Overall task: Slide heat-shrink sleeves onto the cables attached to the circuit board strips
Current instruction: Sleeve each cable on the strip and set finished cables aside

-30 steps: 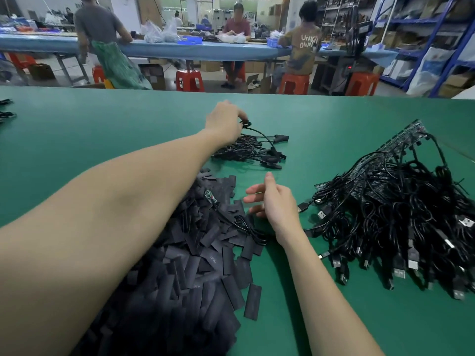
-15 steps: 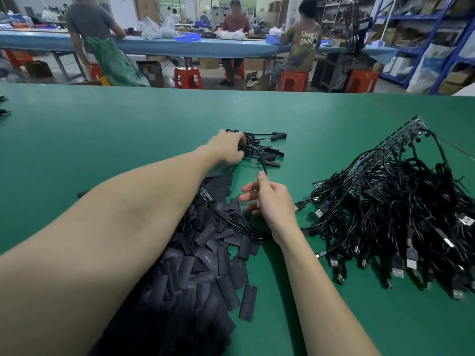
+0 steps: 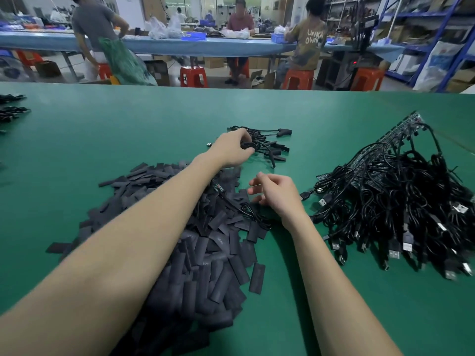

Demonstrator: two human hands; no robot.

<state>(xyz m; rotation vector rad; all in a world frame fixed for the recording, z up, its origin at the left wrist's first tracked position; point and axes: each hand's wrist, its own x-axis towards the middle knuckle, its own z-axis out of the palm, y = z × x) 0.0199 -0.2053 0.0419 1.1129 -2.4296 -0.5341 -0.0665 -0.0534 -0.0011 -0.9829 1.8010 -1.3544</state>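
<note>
Hands: two, left hand (image 3: 231, 150), right hand (image 3: 276, 194). Heat-shrink sleeves (image 3: 205, 253): one heap, too many to count. Cable bundles: one small sleeved bundle (image 3: 267, 147), one large tangle (image 3: 398, 201) on board strips; individual cables uncountable. Red stools (image 3: 193, 76): at least four. Background persons: three nearest.

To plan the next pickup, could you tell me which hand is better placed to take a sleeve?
Probably the right hand: it hovers empty beside the pile of flat black heat-shrink sleeves.

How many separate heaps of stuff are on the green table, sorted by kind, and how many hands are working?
Heat-shrink sleeve pile: 1
Cable bundles: 2, big and small
Hands: 2, left and right
Total: 5
</note>
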